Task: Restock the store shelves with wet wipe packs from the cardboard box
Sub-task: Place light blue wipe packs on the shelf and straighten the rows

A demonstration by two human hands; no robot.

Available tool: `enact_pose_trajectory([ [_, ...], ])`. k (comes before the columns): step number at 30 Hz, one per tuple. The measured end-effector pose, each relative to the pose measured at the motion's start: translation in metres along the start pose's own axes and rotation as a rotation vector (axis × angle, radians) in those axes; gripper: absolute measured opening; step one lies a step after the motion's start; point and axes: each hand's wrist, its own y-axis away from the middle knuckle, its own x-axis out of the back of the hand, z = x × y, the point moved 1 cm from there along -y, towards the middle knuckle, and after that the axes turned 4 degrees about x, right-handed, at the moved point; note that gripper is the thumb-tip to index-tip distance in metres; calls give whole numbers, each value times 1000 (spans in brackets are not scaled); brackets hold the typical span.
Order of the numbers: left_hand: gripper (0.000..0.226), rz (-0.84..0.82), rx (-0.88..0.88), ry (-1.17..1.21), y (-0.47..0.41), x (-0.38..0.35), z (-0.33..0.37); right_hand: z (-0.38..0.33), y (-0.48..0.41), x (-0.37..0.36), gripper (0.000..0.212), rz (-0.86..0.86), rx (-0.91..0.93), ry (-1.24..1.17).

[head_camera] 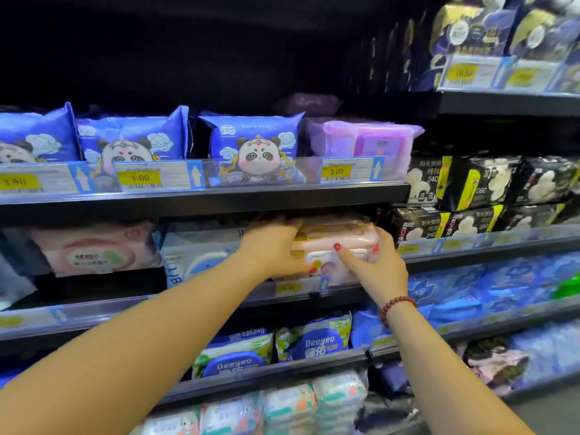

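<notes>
Wipe packs point(340, 238) beside white pack point(201, 251) sit in left hand point(271, 248) and right hand point(378, 266).

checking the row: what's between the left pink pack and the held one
White-and-blue plastic wipe pack, beside the held pale pink pack; head view.

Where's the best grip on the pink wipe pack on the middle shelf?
Its two short ends, from the front. The pink wipe pack lies flat, long face toward the aisle, the upper shelf close above and a blue-white pack beside its left end. The left hand and right hand hold it so.
</notes>
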Motion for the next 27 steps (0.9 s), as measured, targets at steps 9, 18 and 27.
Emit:
enact_pose_trajectory([
  [9,98,-420,81,244,-27,-16,-23,13,-33,1,106,-255,18,-145],
  [18,98,-208,-64,163,-15,-12,-37,5,-39,-7,91,-310,52,-183],
  [27,95,-125,-52,37,-14,-14,-33,-5,-40,-7,87,-244,98,118],
])
